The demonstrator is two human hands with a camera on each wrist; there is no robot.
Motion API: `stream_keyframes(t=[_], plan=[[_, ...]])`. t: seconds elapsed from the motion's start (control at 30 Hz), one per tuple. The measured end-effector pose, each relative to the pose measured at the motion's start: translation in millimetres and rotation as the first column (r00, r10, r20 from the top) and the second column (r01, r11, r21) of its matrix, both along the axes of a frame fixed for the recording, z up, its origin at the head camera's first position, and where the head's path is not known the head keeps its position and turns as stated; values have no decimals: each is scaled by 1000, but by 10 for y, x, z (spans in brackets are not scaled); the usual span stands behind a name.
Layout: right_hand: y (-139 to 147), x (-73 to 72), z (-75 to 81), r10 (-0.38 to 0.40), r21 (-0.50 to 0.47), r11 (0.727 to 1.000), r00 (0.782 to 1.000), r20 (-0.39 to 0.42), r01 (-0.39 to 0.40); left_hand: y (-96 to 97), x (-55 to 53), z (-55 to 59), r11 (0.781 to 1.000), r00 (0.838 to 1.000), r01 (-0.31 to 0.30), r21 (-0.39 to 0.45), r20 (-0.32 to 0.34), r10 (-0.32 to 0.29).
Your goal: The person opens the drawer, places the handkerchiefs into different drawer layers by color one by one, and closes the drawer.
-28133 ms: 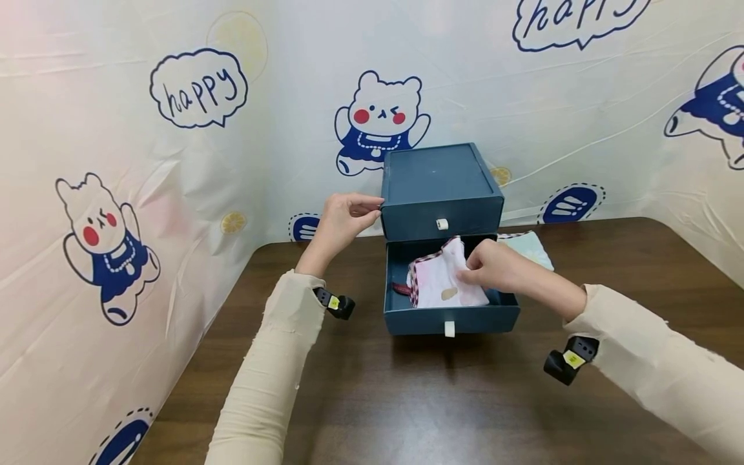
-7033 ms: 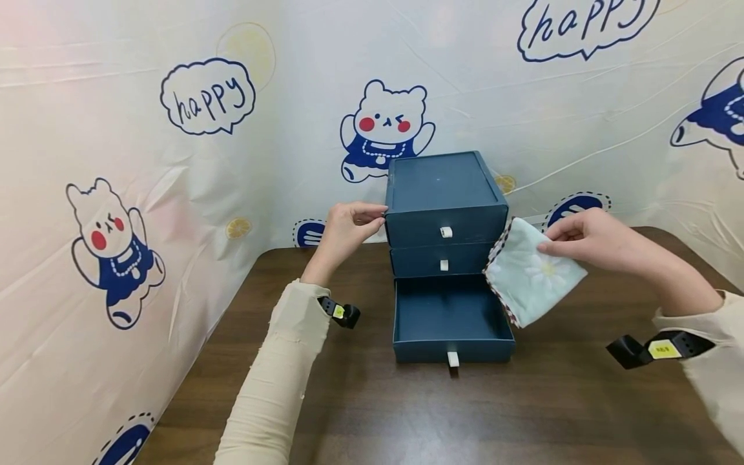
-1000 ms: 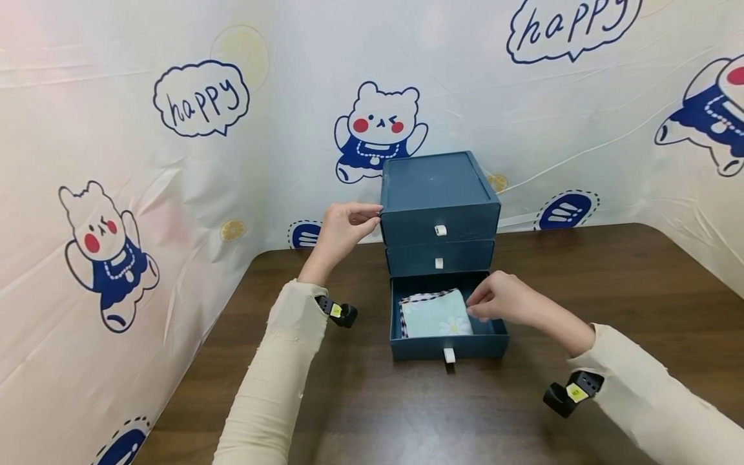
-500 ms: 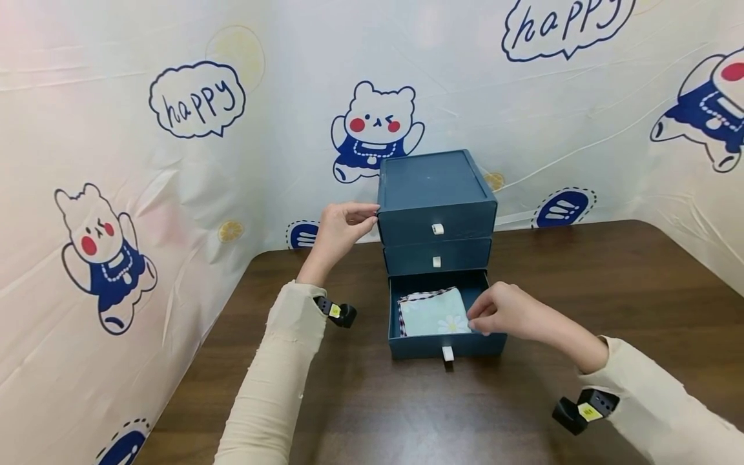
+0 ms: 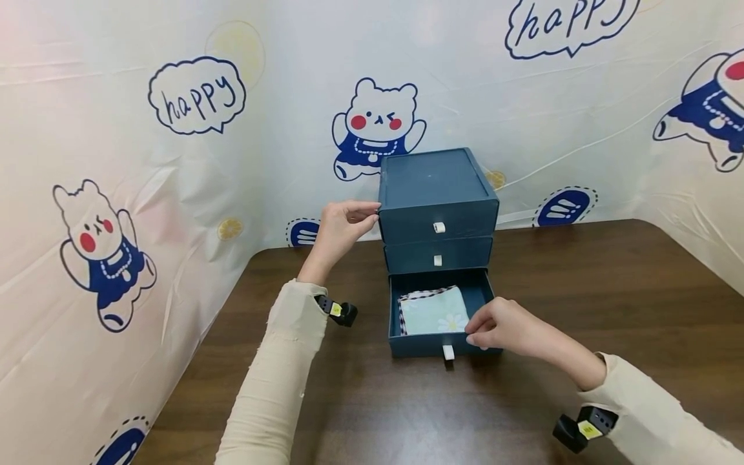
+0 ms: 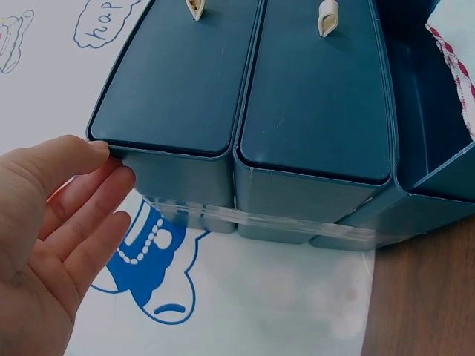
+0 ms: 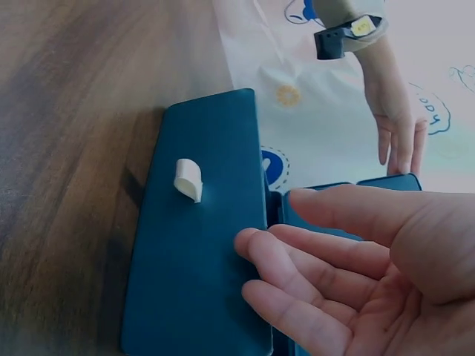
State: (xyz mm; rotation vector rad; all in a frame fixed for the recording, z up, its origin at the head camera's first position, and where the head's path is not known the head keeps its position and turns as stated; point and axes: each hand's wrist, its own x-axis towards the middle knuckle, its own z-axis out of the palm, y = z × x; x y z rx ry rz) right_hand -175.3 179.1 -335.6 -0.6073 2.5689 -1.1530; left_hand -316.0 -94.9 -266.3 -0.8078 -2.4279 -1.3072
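A dark blue three-drawer unit (image 5: 438, 181) stands on the table, its bottom drawer (image 5: 415, 347) pulled out. Inside that drawer lies a folded pale green cloth (image 5: 427, 313) with a daisy and a checked edge. My left hand (image 5: 339, 229) touches the unit's upper left front corner, thumb (image 6: 89, 152) at the edge and fingers along the side. Nothing is held in my right hand (image 5: 514, 326), its fingers loosely bent at the bottom drawer's front rim, right of the white pull tab (image 7: 188, 180). The right hand hides the drawer's front right corner.
The top drawer (image 5: 407, 226) and middle drawer (image 5: 409, 257) are closed, each with a white tab. A brown wooden table (image 5: 383, 413) extends around the unit. Behind it hangs a printed curtain (image 5: 302, 116) with bears.
Earlier the middle drawer was out with a pinkish cloth; it has since closed. The green cloth went from my right hand into the bottom drawer. That hand has moved to the drawer's front.
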Motion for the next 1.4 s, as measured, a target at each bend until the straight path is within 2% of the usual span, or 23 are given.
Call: stream_keyframes(t=[0.2,0.43,0.8,1.07,1.27,1.4], plan=[[4,23,-26,-16,-9,1000,1000,-19,16,-2,-3,-1,1000,1000,-2,3,4,2],[-9,49,-43,9,-21,1000,1000,9,-9,-22,1,4,1000,1000,-11,-2,9,11],[-97,83,-256,55,-67,997,996,69,-50,-35,-10,5,1000,1000,-14,-2,-3,14],[-129,75,-338,65,-102,993,994,89,-55,-34,-6,10,1000,1000,-8,4,-3,8],[-188,54,-449,120,-89,989,992,44,-115,-27,-18,-4,1000,1000,-7,4,-9,7],[-222,56,-480,104,-53,993,994,36,-102,-5,-24,-14,1000,1000,4,2,-18,-4]])
